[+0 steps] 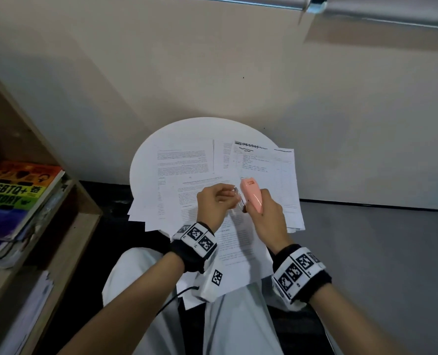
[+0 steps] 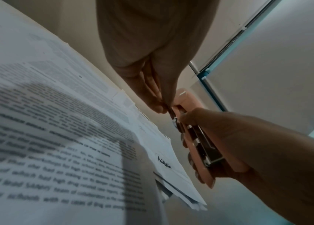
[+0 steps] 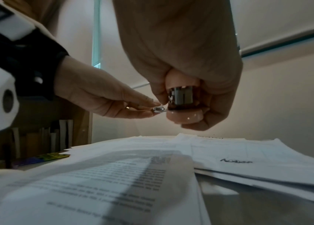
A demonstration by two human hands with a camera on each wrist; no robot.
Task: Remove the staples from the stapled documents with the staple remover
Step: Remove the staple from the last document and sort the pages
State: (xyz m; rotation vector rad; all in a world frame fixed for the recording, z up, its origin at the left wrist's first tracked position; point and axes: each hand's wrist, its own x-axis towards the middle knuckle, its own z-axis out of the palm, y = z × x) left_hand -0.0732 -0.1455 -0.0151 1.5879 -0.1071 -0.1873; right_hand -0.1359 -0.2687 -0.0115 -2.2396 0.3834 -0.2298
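My right hand [image 1: 262,213] grips a pink staple remover [image 1: 250,197] above the papers, its fingers wrapped round the body [image 3: 183,97]. My left hand [image 1: 212,201] pinches a small shiny metal piece [image 3: 159,109] at the tool's metal end [image 2: 175,121], between thumb and fingertips [image 2: 156,105]. Whether that piece is a staple or part of the tool I cannot tell. Printed documents [image 1: 187,165] lie spread and overlapping on a round white table [image 1: 161,137], directly under both hands [image 3: 132,167].
A wooden bookshelf [image 1: 66,226] with a rainbow-covered book [image 1: 15,193] stands at the left. A pale wall [image 1: 212,73] is just behind the table. Sheets overhang the table's near edge onto my lap [image 1: 238,265]. Grey floor [image 1: 379,252] lies to the right.
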